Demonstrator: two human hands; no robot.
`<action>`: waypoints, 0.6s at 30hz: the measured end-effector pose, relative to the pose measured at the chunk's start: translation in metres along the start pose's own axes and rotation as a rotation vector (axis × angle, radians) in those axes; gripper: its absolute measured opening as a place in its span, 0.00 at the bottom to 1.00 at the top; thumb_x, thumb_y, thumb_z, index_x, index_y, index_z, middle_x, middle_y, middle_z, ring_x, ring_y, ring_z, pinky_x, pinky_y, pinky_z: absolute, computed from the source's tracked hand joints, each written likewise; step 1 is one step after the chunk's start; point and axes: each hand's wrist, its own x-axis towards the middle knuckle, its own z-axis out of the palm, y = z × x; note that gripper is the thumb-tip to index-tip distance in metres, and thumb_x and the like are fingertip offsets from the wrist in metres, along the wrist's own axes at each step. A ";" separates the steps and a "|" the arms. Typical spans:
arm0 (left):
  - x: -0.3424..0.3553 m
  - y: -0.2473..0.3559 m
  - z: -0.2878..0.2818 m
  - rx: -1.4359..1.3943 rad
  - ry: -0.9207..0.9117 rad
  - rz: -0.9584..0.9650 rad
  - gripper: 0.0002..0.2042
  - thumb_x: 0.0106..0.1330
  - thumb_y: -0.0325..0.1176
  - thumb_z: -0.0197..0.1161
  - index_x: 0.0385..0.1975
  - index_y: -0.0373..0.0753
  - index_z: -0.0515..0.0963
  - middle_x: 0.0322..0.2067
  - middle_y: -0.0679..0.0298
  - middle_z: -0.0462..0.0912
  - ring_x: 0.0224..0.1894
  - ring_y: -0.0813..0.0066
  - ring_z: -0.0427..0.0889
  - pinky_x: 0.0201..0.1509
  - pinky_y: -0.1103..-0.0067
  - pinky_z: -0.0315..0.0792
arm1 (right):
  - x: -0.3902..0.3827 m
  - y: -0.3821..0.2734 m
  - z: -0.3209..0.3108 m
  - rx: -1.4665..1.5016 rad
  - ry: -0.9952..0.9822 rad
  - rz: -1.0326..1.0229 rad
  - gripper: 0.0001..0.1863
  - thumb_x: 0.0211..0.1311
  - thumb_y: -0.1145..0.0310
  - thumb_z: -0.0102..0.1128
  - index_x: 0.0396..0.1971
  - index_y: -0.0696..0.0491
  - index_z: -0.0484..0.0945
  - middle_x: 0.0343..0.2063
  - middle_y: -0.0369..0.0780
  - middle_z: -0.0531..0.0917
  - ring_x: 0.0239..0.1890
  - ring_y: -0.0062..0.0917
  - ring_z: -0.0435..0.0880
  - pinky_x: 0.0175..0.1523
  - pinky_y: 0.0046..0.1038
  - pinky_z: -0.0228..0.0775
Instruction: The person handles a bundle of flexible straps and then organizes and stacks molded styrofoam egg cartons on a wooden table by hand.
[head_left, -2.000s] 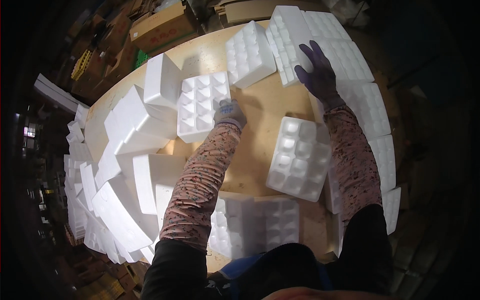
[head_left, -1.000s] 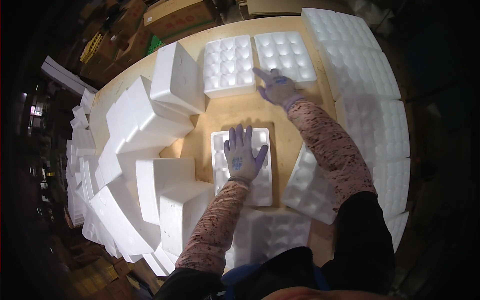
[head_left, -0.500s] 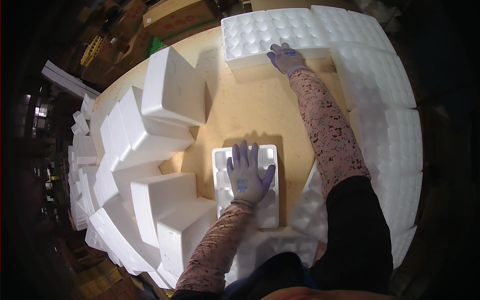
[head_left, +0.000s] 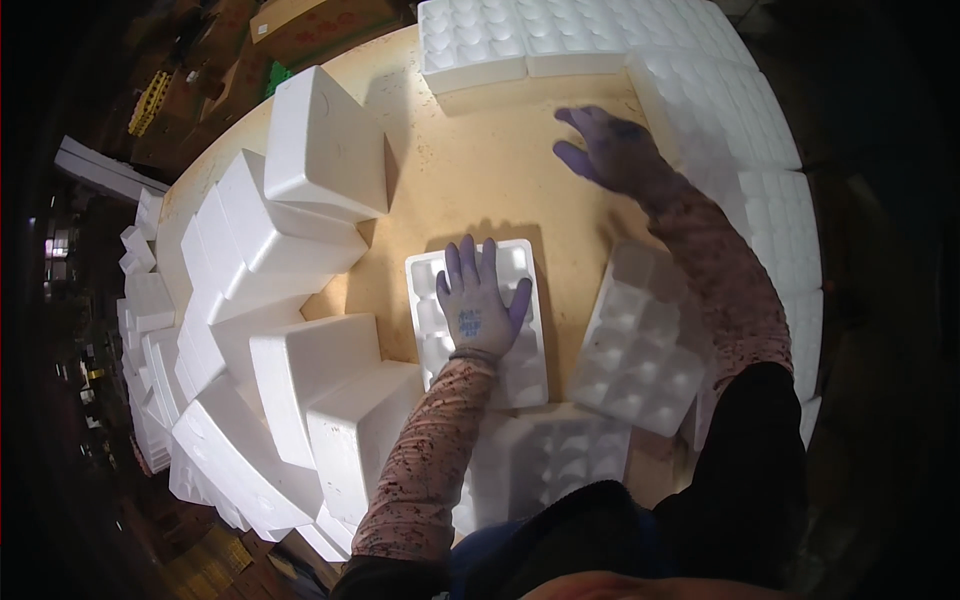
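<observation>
Under left hand (head_left: 478, 315): tray (head_left: 522, 352), long axis pointing forward.

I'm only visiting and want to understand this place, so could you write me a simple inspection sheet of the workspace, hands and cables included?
Surface: tan tabletop, with small dark specks.
Handled things: a white foam tray with cups lies flat; an angled tray lies to its right.
Tray rows: white cupped trays line the far and right edges.
Clutter: white foam pieces lean and overlap at left.
Hands: gloved left hand spread on the tray; gloved right hand above the tabletop, holding nothing, slightly blurred.
Cables: nothing seen.
Surroundings: cardboard boxes beyond the table; much is dark.
</observation>
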 end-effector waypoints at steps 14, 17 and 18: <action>0.021 -0.007 0.009 -0.082 0.039 0.049 0.38 0.67 0.57 0.57 0.72 0.41 0.61 0.74 0.50 0.57 0.77 0.47 0.51 0.75 0.47 0.47 | -0.204 -0.161 -0.036 -0.052 -0.257 0.145 0.21 0.48 0.62 0.68 0.43 0.53 0.78 0.46 0.44 0.79 0.54 0.41 0.76 0.52 0.45 0.68; 0.022 -0.003 -0.013 -0.117 0.118 0.035 0.36 0.69 0.55 0.58 0.71 0.41 0.62 0.72 0.49 0.60 0.76 0.46 0.53 0.76 0.48 0.45 | -0.186 -0.157 -0.028 -0.147 0.005 0.052 0.14 0.48 0.68 0.64 0.38 0.53 0.79 0.41 0.42 0.80 0.46 0.39 0.79 0.46 0.44 0.70; 0.016 -0.002 -0.024 -0.244 0.152 0.023 0.35 0.69 0.53 0.59 0.71 0.39 0.63 0.71 0.48 0.61 0.75 0.46 0.55 0.76 0.50 0.47 | -0.184 -0.167 -0.033 -0.111 0.028 0.095 0.14 0.49 0.69 0.63 0.38 0.54 0.79 0.41 0.42 0.80 0.44 0.39 0.80 0.44 0.44 0.71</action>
